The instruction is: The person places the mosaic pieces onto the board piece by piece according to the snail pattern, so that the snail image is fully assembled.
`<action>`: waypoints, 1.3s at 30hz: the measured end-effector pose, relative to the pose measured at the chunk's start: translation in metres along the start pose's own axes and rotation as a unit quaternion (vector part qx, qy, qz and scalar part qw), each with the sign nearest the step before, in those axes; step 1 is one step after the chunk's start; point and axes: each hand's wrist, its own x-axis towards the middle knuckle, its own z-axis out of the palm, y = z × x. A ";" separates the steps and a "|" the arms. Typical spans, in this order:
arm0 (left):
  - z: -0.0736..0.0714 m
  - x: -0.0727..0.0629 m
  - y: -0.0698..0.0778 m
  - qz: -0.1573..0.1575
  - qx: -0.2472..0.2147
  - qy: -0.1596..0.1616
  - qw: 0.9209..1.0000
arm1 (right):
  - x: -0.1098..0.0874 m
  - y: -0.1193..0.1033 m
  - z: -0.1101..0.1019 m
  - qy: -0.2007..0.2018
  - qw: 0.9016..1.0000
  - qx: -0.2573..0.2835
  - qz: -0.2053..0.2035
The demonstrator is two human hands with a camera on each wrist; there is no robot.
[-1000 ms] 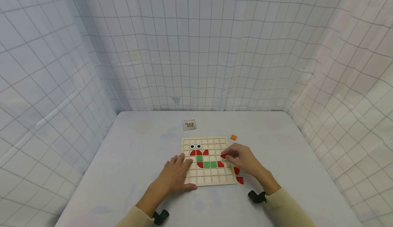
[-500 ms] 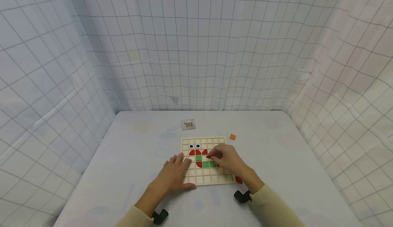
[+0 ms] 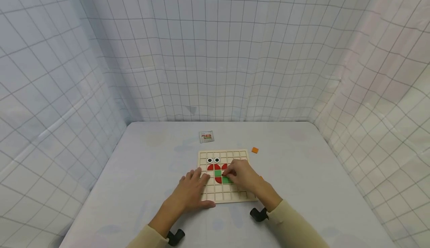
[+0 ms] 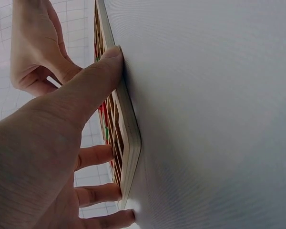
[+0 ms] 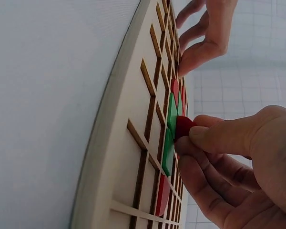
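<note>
My right hand (image 3: 242, 175) pinches a red piece (image 5: 184, 127) between thumb and fingertip, at the grid board (image 3: 231, 196), beside the green tiles (image 5: 168, 151). My left hand (image 3: 192, 191), fingers spread, rests across the board's left edge, thumb on its near edge. Board lies on table (image 3: 161, 151).

A white table (image 3: 151, 162) is bearing a gridded wooden board (image 3: 220, 196); a small picture card (image 3: 206, 136) is lying beyond the board's far left corner, and an orange tile (image 3: 255, 150) is sitting just beside its far right corner.
</note>
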 end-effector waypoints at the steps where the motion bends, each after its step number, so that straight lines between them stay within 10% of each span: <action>1: 0.000 0.000 0.000 0.000 0.000 0.001 1.000 | 0.000 -0.001 0.000 -0.001 1.000 -0.002 0.001; 39: 0.003 0.001 -0.003 -0.004 -0.016 -0.001 1.000 | 0.009 0.003 0.002 0.003 0.998 0.027 0.064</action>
